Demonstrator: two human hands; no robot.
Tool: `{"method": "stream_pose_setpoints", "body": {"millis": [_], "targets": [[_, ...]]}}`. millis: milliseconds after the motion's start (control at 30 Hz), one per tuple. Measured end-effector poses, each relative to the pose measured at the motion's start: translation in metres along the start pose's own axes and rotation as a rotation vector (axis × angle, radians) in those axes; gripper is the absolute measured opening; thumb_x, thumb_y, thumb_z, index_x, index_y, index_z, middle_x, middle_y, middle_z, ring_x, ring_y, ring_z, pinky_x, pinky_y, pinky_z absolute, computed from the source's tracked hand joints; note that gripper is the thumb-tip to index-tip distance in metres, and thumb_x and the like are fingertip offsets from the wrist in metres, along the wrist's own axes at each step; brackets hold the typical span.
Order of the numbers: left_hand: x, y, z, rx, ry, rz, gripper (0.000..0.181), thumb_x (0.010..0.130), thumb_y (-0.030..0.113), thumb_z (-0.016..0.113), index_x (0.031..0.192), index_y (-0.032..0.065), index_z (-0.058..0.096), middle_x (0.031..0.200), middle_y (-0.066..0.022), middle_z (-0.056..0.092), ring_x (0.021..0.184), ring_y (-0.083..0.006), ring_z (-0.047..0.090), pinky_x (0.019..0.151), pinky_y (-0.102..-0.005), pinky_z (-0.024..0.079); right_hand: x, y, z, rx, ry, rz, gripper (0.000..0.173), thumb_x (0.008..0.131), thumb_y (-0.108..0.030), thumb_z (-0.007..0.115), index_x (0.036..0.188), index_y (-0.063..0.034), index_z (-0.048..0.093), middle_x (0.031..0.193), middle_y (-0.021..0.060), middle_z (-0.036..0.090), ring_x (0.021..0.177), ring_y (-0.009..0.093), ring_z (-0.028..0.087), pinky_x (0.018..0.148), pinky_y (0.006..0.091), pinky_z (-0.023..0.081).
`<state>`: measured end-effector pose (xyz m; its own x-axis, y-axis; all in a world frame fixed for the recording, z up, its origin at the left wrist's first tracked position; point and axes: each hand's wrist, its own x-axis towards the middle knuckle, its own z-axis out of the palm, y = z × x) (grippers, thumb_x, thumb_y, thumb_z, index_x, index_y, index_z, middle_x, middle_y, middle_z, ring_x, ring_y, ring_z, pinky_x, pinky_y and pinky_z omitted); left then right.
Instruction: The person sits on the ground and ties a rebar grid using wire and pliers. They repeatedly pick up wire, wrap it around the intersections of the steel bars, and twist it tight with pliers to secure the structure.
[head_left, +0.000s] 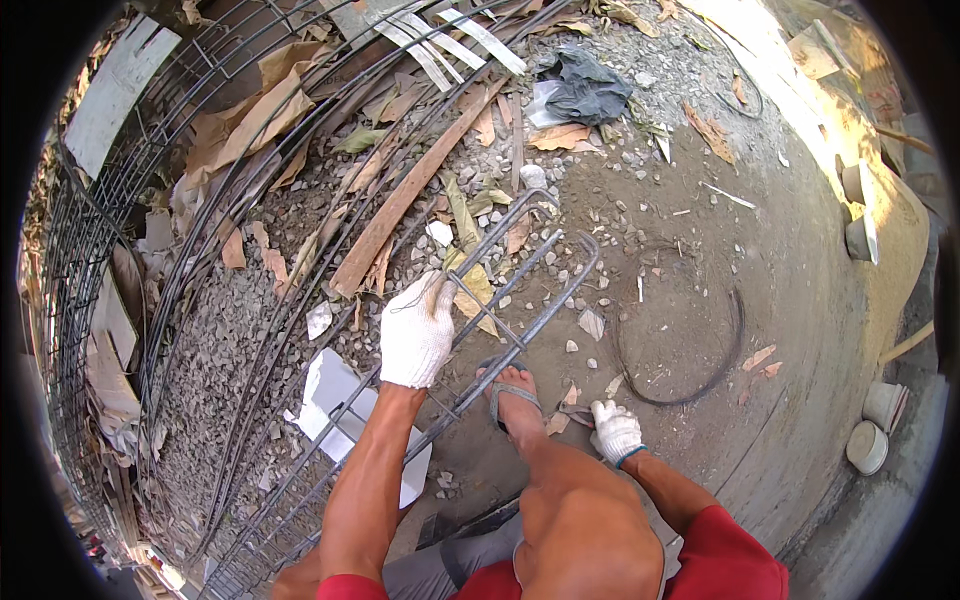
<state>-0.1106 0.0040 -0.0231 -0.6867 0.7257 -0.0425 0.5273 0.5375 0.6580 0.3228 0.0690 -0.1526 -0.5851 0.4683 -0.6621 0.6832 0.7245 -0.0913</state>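
My left hand (416, 330), in a white knit glove, is closed at a crossing of bars on a long steel rebar cage (491, 371). A thin strand of tie wire (417, 298) shows at its fingers. The cage slants from lower left to hooked bar ends above my sandalled foot (516, 397). Low to the ground beside that foot, my right hand (616, 431), gloved too, grips a small metal hand tool (576, 411), apparently pincers, partly hidden by the fingers. A loose bundle of tie wire (701, 394) curves on the dirt just beyond it.
Long loose steel rods (247, 420) and more rebar mesh (90, 300) run along the left. A wooden strip (420, 187) lies among gravel and dry leaves. A dark plastic bag (589, 86) is at the top. Pots (868, 448) stand at the right edge.
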Motion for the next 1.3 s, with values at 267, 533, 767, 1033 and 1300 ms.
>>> {"method": "stream_pose_setpoints", "body": {"millis": [267, 533, 767, 1033, 1300], "targets": [[-0.002, 0.006, -0.007, -0.02, -0.002, -0.018, 0.024, 0.102, 0.021, 0.062, 0.112, 0.0037, 0.075, 0.101, -0.0216, 0.075, 0.095, -0.0417, 0.073, 0.084, -0.0499, 0.058, -0.027, 0.043, -0.105, 1.031, -0.567, 0.415, 0.045, 0.094, -0.03, 0.074, 0.13, -0.0054, 0.064, 0.09, 0.0017, 0.073, 0.074, 0.012, 0.065, 0.063, 0.0297, 0.052], [-0.007, -0.005, -0.004, -0.088, 0.029, -0.031, 0.021, 0.1, 0.024, 0.059, 0.097, 0.0065, 0.069, 0.084, -0.0223, 0.072, 0.082, -0.0441, 0.073, 0.072, -0.0566, 0.057, 0.001, -0.061, -0.419, 0.6, 0.062, 0.114, 0.049, 0.105, -0.023, 0.065, 0.148, -0.0011, 0.056, 0.102, 0.0005, 0.069, 0.085, 0.011, 0.063, 0.079, 0.0298, 0.054], [-0.005, -0.012, 0.013, -0.161, 0.076, -0.02, 0.02, 0.096, 0.021, 0.06, 0.097, 0.0047, 0.072, 0.082, -0.0233, 0.074, 0.079, -0.0417, 0.076, 0.07, -0.0544, 0.06, 0.098, -0.262, -0.522, -0.384, 0.066, -0.115, 0.048, 0.089, -0.05, 0.076, 0.107, -0.0056, 0.079, 0.078, 0.0104, 0.072, 0.072, 0.023, 0.069, 0.073, 0.0389, 0.054], [-0.003, -0.014, 0.018, -0.189, 0.091, -0.034, 0.019, 0.092, 0.015, 0.059, 0.096, 0.0049, 0.074, 0.086, -0.0239, 0.076, 0.082, -0.0422, 0.077, 0.071, -0.0549, 0.061, 0.129, -0.268, -0.449, -0.407, -0.166, -0.224, 0.054, 0.081, -0.046, 0.079, 0.114, -0.0038, 0.078, 0.089, 0.0174, 0.076, 0.076, 0.034, 0.07, 0.077, 0.0417, 0.056], [-0.002, -0.01, 0.017, -0.215, 0.08, -0.032, 0.02, 0.093, 0.018, 0.058, 0.095, 0.0056, 0.074, 0.087, -0.0237, 0.076, 0.082, -0.0427, 0.077, 0.071, -0.0561, 0.06, 0.094, -0.242, -0.472, -0.309, -0.032, -0.207, 0.042, 0.098, -0.037, 0.072, 0.128, -0.0081, 0.071, 0.083, 0.0132, 0.075, 0.074, 0.023, 0.072, 0.07, 0.0412, 0.055]]}}
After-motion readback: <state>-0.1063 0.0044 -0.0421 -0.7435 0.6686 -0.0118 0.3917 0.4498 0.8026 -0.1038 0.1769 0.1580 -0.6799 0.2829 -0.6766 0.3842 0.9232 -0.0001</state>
